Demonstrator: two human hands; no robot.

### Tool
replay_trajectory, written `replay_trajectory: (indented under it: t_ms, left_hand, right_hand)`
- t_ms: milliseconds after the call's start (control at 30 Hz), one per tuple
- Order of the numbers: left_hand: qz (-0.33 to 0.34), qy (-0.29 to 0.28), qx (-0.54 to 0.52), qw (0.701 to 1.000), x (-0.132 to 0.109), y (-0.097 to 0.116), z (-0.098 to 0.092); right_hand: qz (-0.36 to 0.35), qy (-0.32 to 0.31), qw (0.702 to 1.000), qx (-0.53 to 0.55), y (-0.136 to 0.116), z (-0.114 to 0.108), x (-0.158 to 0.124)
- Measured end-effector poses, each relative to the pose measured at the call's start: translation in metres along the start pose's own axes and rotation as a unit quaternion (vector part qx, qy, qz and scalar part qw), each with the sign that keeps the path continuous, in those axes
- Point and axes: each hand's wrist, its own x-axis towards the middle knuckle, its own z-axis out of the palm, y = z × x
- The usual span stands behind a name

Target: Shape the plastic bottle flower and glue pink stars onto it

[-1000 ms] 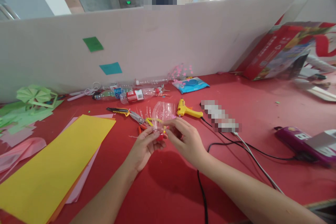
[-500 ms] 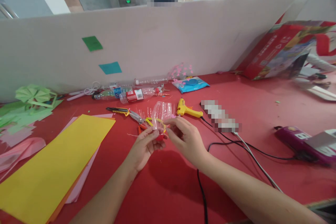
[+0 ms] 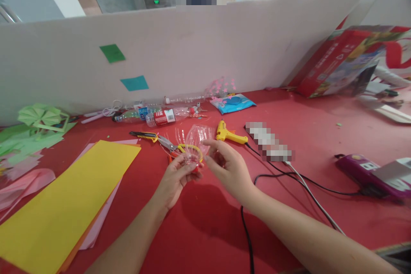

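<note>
My left hand [image 3: 180, 173] is closed around the neck of a cut plastic bottle top [image 3: 196, 137]. Its clear wall is slit into thin strips that fan outward, and a red cap shows between my fingers. Close by on the right, my right hand [image 3: 221, 158] is beside the strips with thumb and forefinger apart; I cannot tell whether a fingertip touches one. Behind the bottle top lie scissors [image 3: 167, 142] with grey blades and a yellow handle, partly hidden. A yellow glue gun [image 3: 230, 134] rests on the red table just beyond my right hand.
Yellow paper sheets [image 3: 73, 201] lie at left, with a green paper piece [image 3: 41, 115] behind. A cutter knife [image 3: 143, 135], plastic bottles [image 3: 165, 116] and a blue wipes pack [image 3: 233, 103] lie farther back. Black cable [image 3: 246, 231] runs at right, near a purple device [image 3: 369, 175].
The bottle top has turned and tilted in my left hand, so its strips spread differently. My right thumb and forefinger have moved a little farther apart.
</note>
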Motion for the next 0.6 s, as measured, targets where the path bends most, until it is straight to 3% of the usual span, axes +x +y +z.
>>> replay_trajectory:
  t_ms: [200, 467, 600]
  left_hand:
    - [-0.002, 0.008, 0.006, 1.000, -0.0006, 0.0007, 0.0008]
    - [-0.012, -0.007, -0.013, 1.000, -0.0006, -0.0002, 0.0004]
    - [-0.015, -0.011, -0.013, 1.000, -0.0004, -0.0011, -0.0009]
  right_hand:
    - [0.036, -0.003, 0.996, 0.081, -0.0001, -0.0005, 0.0006]
    - [-0.020, 0.008, 1.000, 0.011, 0.0021, -0.0007, 0.0009]
    - [-0.016, 0.009, 1.000, -0.002, 0.0016, -0.0017, 0.0013]
